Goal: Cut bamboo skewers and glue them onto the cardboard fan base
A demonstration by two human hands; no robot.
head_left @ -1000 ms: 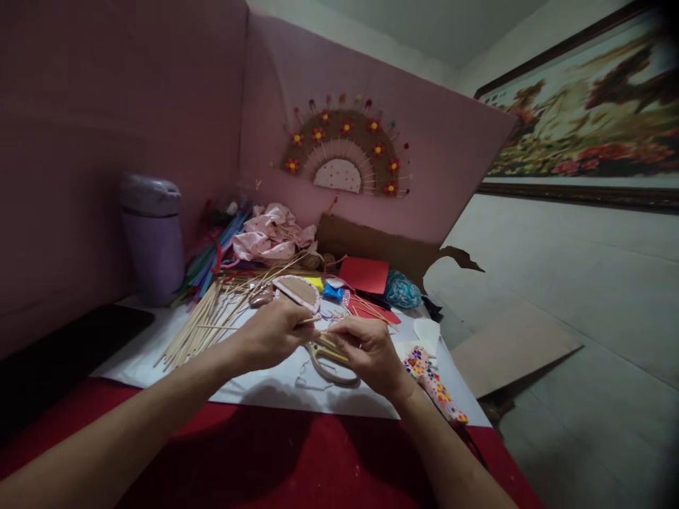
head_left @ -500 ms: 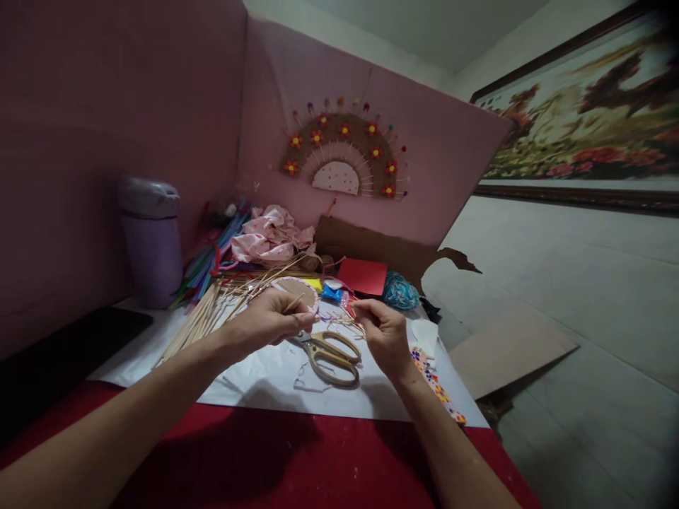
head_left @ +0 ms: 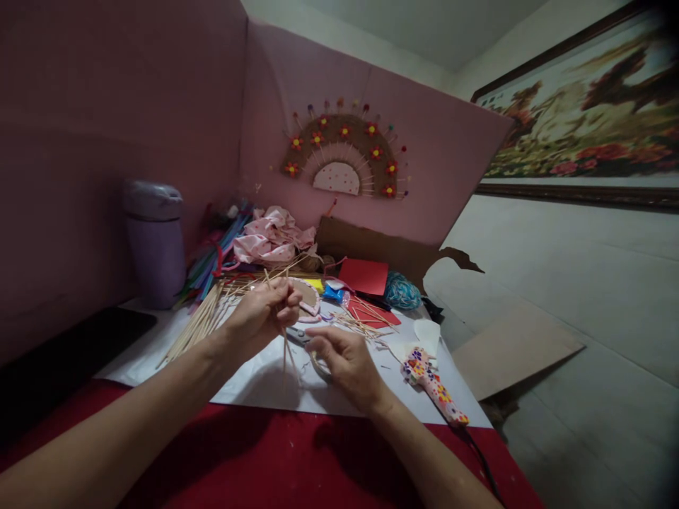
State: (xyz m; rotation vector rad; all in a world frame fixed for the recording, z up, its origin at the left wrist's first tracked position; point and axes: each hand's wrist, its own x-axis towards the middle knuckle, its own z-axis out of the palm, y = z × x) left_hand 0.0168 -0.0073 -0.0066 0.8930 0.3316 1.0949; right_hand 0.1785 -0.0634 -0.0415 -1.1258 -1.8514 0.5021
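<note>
The left hand [head_left: 269,311] pinches sticks [head_left: 285,341] mid-frame; the right hand [head_left: 344,360], grip unclear, overlaps scissors [head_left: 297,336]. The upper-right painting [head_left: 594,113] bears unreadable marks [head_left: 484,97].

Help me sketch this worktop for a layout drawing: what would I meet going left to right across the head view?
Purple cylindrical tumbler → bare left hand gripping thin pale wooden sticks → bare right hand → round blue-and-white yarn ball → corded, flower-patterned tool → flat light-brown board.
</note>
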